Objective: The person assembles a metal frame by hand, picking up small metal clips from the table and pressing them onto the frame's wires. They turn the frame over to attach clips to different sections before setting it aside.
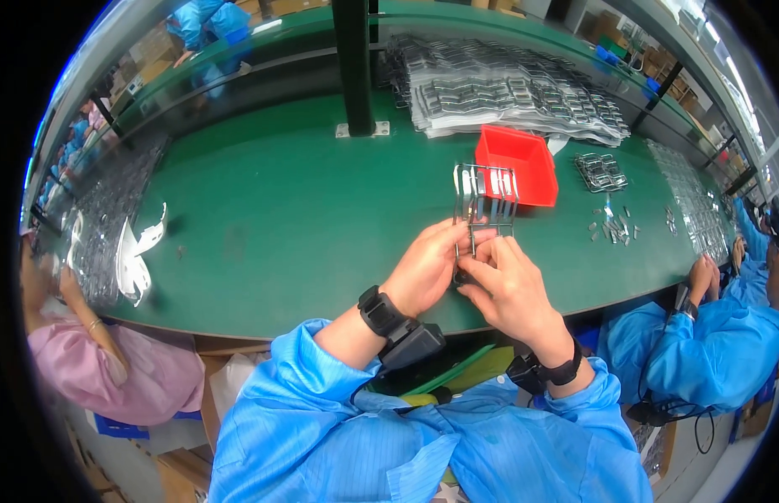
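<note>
Several dark, thin rectangular frames [488, 189] stand stacked together between my hands, above the front part of the green table. Around their left side wrap the fingers of my left hand [425, 261], holding the frames from below. My right hand [511, 277] is closed at the lower end of the frames, thumb and fingers pinched together; a small dark piece shows by its fingertips, too small to name. Just behind the frames, a red bin [536, 172] sits tilted toward me, partly hidden by them.
To the right lie a small pile of wire-like frames [601, 172] and several small metal pieces [614, 226]. Layered sheets of frames [507, 92] fill the back. White curved parts [134, 264] and plastic trays [113, 210] are at left. Co-workers sit on both sides.
</note>
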Action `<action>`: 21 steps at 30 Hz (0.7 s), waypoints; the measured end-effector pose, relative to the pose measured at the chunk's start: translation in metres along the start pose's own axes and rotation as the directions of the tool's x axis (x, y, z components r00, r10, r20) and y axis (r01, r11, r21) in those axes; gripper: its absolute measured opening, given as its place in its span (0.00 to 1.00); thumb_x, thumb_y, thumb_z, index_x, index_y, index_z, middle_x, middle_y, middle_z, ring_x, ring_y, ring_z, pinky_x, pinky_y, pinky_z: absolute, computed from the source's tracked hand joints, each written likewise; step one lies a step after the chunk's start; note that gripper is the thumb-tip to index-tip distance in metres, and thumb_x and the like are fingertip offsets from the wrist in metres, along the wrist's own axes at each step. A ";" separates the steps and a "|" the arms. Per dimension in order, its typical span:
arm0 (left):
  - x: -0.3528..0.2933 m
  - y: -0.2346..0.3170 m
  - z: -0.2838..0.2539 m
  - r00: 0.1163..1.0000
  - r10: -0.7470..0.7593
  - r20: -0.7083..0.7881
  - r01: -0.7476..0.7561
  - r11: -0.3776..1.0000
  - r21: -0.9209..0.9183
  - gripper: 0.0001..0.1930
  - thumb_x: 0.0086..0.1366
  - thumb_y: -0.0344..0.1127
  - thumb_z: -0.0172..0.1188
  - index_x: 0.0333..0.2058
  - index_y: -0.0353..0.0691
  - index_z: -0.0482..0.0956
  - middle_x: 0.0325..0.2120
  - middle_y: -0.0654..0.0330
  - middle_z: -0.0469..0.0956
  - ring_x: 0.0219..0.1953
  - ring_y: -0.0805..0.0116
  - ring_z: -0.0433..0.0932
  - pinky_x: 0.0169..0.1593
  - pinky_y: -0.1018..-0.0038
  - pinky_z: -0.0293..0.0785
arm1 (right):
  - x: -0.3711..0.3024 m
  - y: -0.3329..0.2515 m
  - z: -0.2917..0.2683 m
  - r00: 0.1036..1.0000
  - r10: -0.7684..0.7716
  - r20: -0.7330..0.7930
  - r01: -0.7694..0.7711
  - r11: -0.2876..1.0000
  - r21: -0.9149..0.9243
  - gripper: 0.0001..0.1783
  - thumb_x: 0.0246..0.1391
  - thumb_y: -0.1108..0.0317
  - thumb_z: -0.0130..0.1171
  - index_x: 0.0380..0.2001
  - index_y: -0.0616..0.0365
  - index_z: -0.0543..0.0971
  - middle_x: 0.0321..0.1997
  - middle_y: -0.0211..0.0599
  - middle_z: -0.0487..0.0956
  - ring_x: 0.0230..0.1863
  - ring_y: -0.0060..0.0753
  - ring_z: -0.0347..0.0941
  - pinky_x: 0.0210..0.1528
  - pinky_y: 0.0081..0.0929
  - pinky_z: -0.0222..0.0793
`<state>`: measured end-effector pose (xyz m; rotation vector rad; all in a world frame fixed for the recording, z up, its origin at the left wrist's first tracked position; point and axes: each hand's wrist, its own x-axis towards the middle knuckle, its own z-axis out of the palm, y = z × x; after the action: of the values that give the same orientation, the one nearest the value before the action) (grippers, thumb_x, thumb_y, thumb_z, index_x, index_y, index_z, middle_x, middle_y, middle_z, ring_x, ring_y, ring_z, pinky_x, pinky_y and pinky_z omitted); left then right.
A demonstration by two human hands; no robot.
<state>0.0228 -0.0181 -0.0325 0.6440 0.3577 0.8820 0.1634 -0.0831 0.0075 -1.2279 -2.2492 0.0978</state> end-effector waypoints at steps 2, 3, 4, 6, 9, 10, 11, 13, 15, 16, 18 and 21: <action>0.000 0.000 0.001 0.999 0.008 -0.044 -0.007 1.000 0.027 0.17 0.70 0.36 0.42 0.50 0.29 0.68 0.47 0.49 0.73 0.49 0.64 0.73 0.55 0.69 0.68 | 0.000 0.002 0.004 0.999 0.024 0.022 -0.023 0.999 -0.030 0.16 0.36 0.74 0.64 0.35 0.57 0.78 0.32 0.34 0.67 0.36 0.37 0.67 0.36 0.33 0.66; 0.000 0.000 0.002 0.999 0.009 -0.044 -0.007 1.000 0.027 0.17 0.70 0.36 0.42 0.50 0.29 0.68 0.47 0.49 0.73 0.49 0.64 0.73 0.55 0.69 0.68 | -0.001 0.005 0.004 0.999 0.023 0.022 -0.022 0.999 -0.030 0.16 0.36 0.74 0.64 0.35 0.57 0.78 0.32 0.34 0.67 0.36 0.37 0.67 0.36 0.33 0.66; 0.000 0.000 0.002 0.999 -0.004 -0.048 0.005 1.000 0.029 0.16 0.70 0.36 0.42 0.49 0.30 0.68 0.45 0.50 0.74 0.48 0.65 0.73 0.54 0.71 0.68 | -0.001 0.009 0.002 0.999 0.022 0.043 -0.024 0.999 0.039 0.16 0.37 0.74 0.65 0.35 0.57 0.78 0.32 0.33 0.68 0.37 0.37 0.67 0.36 0.33 0.66; 0.000 0.000 0.001 0.999 -0.020 -0.050 0.021 0.999 0.033 0.16 0.69 0.36 0.43 0.49 0.30 0.69 0.44 0.52 0.75 0.46 0.66 0.74 0.52 0.72 0.69 | -0.002 0.016 0.001 0.998 0.024 0.060 -0.030 0.994 0.108 0.16 0.37 0.73 0.65 0.34 0.56 0.78 0.33 0.33 0.68 0.37 0.37 0.67 0.37 0.32 0.66; 0.001 -0.003 -0.002 0.999 -0.027 -0.027 0.030 0.996 0.083 0.16 0.69 0.36 0.43 0.48 0.31 0.70 0.42 0.55 0.76 0.44 0.69 0.74 0.50 0.74 0.69 | -0.001 0.024 0.005 0.998 0.007 0.069 -0.019 0.983 0.180 0.13 0.38 0.74 0.65 0.32 0.56 0.79 0.32 0.33 0.68 0.37 0.37 0.68 0.38 0.32 0.67; 0.002 -0.004 -0.003 0.999 -0.019 -0.028 0.022 0.996 0.090 0.15 0.68 0.37 0.44 0.46 0.33 0.70 0.40 0.57 0.76 0.43 0.70 0.74 0.48 0.75 0.70 | -0.001 0.028 0.008 0.999 0.010 0.046 -0.020 0.974 0.225 0.11 0.38 0.74 0.64 0.31 0.56 0.79 0.32 0.33 0.69 0.37 0.37 0.68 0.38 0.32 0.67; 0.002 -0.005 -0.003 1.000 -0.011 -0.029 0.014 0.995 0.096 0.14 0.68 0.37 0.45 0.45 0.34 0.71 0.38 0.59 0.76 0.42 0.71 0.75 0.46 0.76 0.70 | -0.002 0.030 0.009 1.000 0.013 0.024 -0.019 0.963 0.269 0.09 0.39 0.74 0.64 0.29 0.57 0.79 0.32 0.33 0.69 0.37 0.37 0.68 0.37 0.31 0.67; 0.001 -0.003 -0.004 0.999 -0.008 -0.047 0.016 0.986 0.166 0.14 0.68 0.38 0.45 0.45 0.35 0.71 0.39 0.58 0.76 0.42 0.71 0.75 0.46 0.76 0.70 | -0.002 0.023 0.011 0.999 0.043 -0.012 -0.039 0.970 0.239 0.08 0.40 0.74 0.63 0.28 0.57 0.79 0.32 0.33 0.69 0.36 0.37 0.68 0.37 0.31 0.67; 0.002 -0.002 0.000 0.998 -0.005 -0.062 0.020 0.971 0.238 0.14 0.68 0.38 0.44 0.45 0.35 0.71 0.39 0.58 0.76 0.42 0.72 0.74 0.46 0.76 0.70 | 0.000 0.015 0.015 0.996 0.073 -0.051 -0.061 0.976 0.207 0.06 0.41 0.74 0.62 0.27 0.57 0.79 0.32 0.34 0.70 0.36 0.37 0.68 0.37 0.31 0.67; 0.001 -0.002 0.003 0.999 0.007 -0.038 0.002 0.973 0.230 0.15 0.68 0.38 0.44 0.45 0.35 0.71 0.40 0.58 0.76 0.42 0.72 0.74 0.46 0.76 0.70 | 0.001 0.010 0.018 0.988 0.111 -0.104 -0.095 0.984 0.148 0.05 0.41 0.74 0.62 0.26 0.57 0.78 0.32 0.33 0.70 0.36 0.37 0.68 0.37 0.31 0.67; 0.001 -0.001 0.003 0.999 0.025 -0.020 -0.020 0.975 0.222 0.15 0.69 0.38 0.43 0.46 0.35 0.70 0.41 0.58 0.76 0.43 0.72 0.74 0.47 0.76 0.70 | 0.001 0.004 0.021 0.979 0.155 -0.131 -0.150 0.988 0.047 0.10 0.40 0.76 0.62 0.30 0.56 0.79 0.37 0.35 0.71 0.36 0.37 0.69 0.37 0.30 0.68; 0.001 0.003 0.001 0.995 0.095 -0.022 -0.088 0.975 0.203 0.16 0.70 0.37 0.42 0.50 0.34 0.67 0.46 0.54 0.74 0.46 0.67 0.75 0.49 0.74 0.71 | 0.001 -0.004 0.030 0.936 0.202 -0.290 -0.182 0.979 0.096 0.17 0.39 0.79 0.62 0.38 0.55 0.79 0.42 0.38 0.71 0.38 0.36 0.69 0.38 0.28 0.68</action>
<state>0.0219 -0.0164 -0.0298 0.8397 0.4530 0.9522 0.1445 -0.0792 -0.0156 -1.3272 -1.8504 0.0582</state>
